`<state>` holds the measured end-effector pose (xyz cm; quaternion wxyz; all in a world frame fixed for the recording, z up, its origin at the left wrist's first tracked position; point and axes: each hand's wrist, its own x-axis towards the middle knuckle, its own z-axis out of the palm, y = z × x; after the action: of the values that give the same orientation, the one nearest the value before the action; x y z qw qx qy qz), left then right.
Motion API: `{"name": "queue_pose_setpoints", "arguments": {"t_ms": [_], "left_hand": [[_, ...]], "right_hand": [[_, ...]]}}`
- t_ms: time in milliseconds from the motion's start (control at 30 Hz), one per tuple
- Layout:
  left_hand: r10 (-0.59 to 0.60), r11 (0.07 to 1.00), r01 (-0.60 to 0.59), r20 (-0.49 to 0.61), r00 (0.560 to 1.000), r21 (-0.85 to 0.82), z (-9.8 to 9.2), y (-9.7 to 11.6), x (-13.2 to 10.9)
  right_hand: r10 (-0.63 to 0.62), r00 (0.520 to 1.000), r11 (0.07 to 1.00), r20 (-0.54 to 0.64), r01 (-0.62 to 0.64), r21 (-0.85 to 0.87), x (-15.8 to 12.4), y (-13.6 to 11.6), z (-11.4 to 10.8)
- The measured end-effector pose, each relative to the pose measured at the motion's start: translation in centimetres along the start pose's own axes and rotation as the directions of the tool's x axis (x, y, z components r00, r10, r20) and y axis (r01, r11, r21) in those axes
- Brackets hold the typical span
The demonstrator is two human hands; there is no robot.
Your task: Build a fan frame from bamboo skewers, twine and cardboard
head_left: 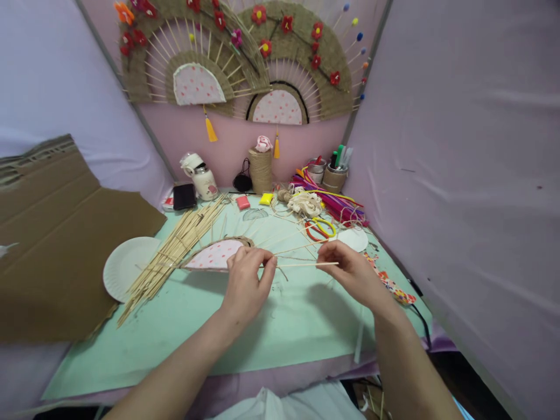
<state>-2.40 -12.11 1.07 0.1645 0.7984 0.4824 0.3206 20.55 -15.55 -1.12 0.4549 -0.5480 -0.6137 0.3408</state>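
Note:
My left hand (247, 280) and my right hand (350, 271) hold one thin bamboo stick (301, 265) level between them, each pinching an end above the mint green mat (280, 326). Just behind my left hand lies a half-round piece (216, 255) of pink dotted fabric edged with jute. A loose heap of bamboo sticks (175, 251) slants across the mat to its left, partly over a white paper plate (125, 265).
Cardboard sheets (56, 245) lean at the left. At the back stand a jute twine spool (261, 169), a white bottle (203, 178), a black phone (184, 196), pipe cleaners (336, 204), scissors (321, 228) and pen cups (336, 172). Two finished fans (245, 58) hang on the pink wall.

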Motion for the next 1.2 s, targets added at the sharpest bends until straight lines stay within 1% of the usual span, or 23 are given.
{"name": "queue_pose_setpoints", "arguments": {"t_ms": [100,200,300,433,567,633,700,800,867,933,1033,1133,1200], "left_hand": [[0.02,1.0,-0.02,0.007,1.0,-0.009,0.0,-0.1,-0.3],[0.046,0.999,-0.045,0.029,0.999,-0.011,-0.1,-0.1,-0.6],[0.069,0.998,-0.069,0.05,0.996,-0.012,-0.4,-0.1,-1.1],[0.085,0.996,-0.083,0.062,0.995,-0.024,-0.9,0.1,-1.7],[0.086,0.995,-0.084,0.023,0.996,-0.051,-1.1,0.0,-2.2],[0.076,0.995,-0.075,0.001,0.997,-0.059,-1.2,-0.2,-2.4],[0.066,0.996,-0.067,-0.012,0.998,-0.063,-1.2,-0.3,-2.5],[0.062,0.996,-0.064,-0.029,0.998,-0.069,-1.3,-0.3,-2.6],[0.064,0.995,-0.066,-0.039,0.997,-0.074,-1.5,-0.3,-2.7],[0.07,0.994,-0.073,-0.042,0.997,-0.081,-1.6,-0.2,-2.7],[0.094,0.991,-0.097,-0.039,0.995,-0.096,-1.9,-0.1,-2.8],[0.125,0.986,-0.127,-0.029,0.992,-0.111,-2.1,0.0,-3.0],[0.135,0.983,-0.135,-0.014,0.991,-0.124,-2.2,-0.1,-3.2]], "right_hand": [[-0.051,0.997,0.994,-0.057,0.045,-0.104,-0.5,-0.6,-1.6],[-0.104,0.985,0.99,-0.137,0.089,-0.112,-0.4,-1.4,-2.5],[-0.142,0.977,0.986,-0.156,0.125,-0.109,0.5,-2.0,-2.6],[-0.097,0.989,0.995,-0.108,0.094,-0.029,2.1,-1.7,-2.0],[-0.025,0.996,0.999,-0.091,0.028,0.039,2.9,-0.4,-0.8],[-0.004,0.993,0.998,-0.118,0.012,0.067,2.8,0.1,-0.2],[-0.005,0.984,0.997,-0.18,0.018,0.074,2.4,0.4,0.4],[-0.077,0.952,0.996,-0.296,0.087,0.02,1.5,0.6,1.3],[-0.117,0.939,0.993,-0.324,0.117,-0.02,0.9,0.7,1.8],[-0.093,0.954,0.996,-0.284,0.089,-0.026,0.6,0.8,2.3],[-0.013,0.986,1.0,-0.164,0.01,-0.023,0.7,1.2,3.0],[0.014,0.998,0.999,-0.066,-0.016,-0.029,1.4,1.5,3.7],[0.02,0.999,0.999,-0.049,-0.021,-0.025,2.0,1.6,4.3]]}}
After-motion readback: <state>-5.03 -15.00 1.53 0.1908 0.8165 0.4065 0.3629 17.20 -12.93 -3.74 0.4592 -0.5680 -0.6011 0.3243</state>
